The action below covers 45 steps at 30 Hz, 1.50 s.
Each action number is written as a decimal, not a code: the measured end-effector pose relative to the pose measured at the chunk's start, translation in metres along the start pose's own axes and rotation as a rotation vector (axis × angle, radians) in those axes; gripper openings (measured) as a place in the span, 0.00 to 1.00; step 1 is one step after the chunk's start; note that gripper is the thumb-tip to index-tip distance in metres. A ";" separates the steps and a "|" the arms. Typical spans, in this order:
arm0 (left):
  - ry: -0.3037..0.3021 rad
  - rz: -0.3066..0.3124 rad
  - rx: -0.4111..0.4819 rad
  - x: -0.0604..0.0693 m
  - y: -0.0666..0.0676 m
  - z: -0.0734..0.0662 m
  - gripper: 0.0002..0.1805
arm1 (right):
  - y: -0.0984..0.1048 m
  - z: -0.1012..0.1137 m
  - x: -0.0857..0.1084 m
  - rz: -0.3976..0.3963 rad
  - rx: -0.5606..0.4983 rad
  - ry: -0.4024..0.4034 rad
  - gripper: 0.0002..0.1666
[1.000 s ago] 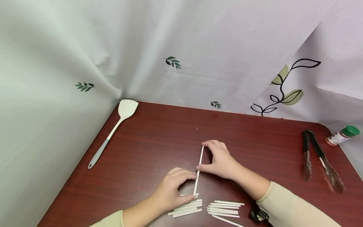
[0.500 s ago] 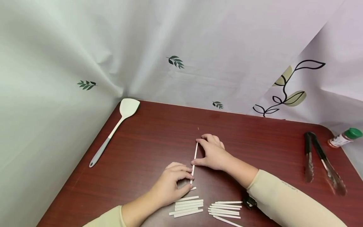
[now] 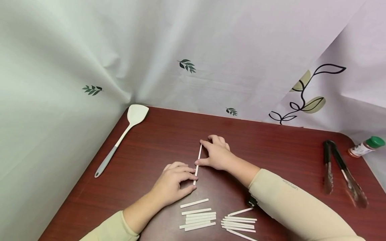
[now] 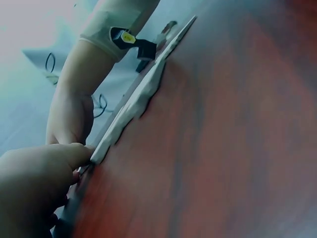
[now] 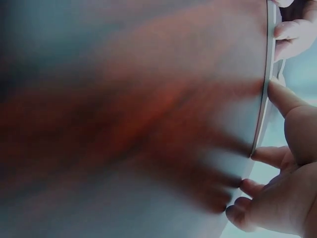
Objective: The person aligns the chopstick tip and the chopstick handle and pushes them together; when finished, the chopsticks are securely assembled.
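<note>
In the head view a thin white stick or line of sticks [image 3: 199, 154] lies on the table, running away from the person. Whether it is one long stick or two end to end, I cannot tell. My left hand [image 3: 173, 184] pinches the near part between thumb and fingertips. Farther along, my right hand [image 3: 218, 155] holds the far part, thumb and index finger spaced along its length. The right wrist view has the right fingers [image 5: 277, 99] against the strip's edge. Closer to the person lie a left group of white sticks [image 3: 200, 217] and a right group [image 3: 241, 220].
A white spatula [image 3: 122, 135] with a grey handle rests at the table's left edge. Black-handled tongs [image 3: 340, 160] and a green-capped bottle [image 3: 362, 147] stand out at the right. A patterned cloth [image 3: 211, 50] hangs behind the dark red table [image 3: 163, 140].
Both hands have shifted left and away from the person, the white strip moving with them. The left group of sticks is now uncovered. One stick of the right group has tilted.
</note>
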State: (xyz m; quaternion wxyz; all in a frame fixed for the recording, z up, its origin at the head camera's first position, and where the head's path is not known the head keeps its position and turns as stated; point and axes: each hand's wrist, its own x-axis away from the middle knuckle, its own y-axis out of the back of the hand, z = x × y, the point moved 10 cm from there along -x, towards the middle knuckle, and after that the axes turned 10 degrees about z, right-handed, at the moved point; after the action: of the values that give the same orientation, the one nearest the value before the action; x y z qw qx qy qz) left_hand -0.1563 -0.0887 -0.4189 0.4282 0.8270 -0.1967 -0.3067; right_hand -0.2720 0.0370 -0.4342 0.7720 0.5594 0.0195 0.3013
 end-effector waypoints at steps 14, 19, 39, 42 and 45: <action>0.033 -0.045 -0.043 0.000 0.019 0.031 0.12 | 0.005 0.016 -0.041 0.040 -0.009 -0.017 0.55; 0.003 -0.045 -0.039 0.000 0.024 0.042 0.13 | 0.002 0.021 -0.053 0.074 -0.007 -0.048 0.54; 0.025 -0.060 0.018 0.002 0.028 0.052 0.13 | -0.012 0.019 -0.061 0.161 0.012 -0.081 0.53; 0.019 -0.066 0.021 0.002 0.029 0.053 0.15 | -0.011 0.020 -0.060 0.149 0.007 -0.061 0.52; 0.015 -0.075 0.017 0.003 0.029 0.053 0.18 | -0.008 0.017 -0.058 0.117 -0.036 -0.014 0.51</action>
State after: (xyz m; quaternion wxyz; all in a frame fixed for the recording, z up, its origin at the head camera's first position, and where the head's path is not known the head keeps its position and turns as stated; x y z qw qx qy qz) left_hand -0.1920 -0.1374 -0.4194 0.4110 0.8396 -0.1650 -0.3144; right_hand -0.3093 -0.0074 -0.4522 0.7629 0.5477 -0.0240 0.3426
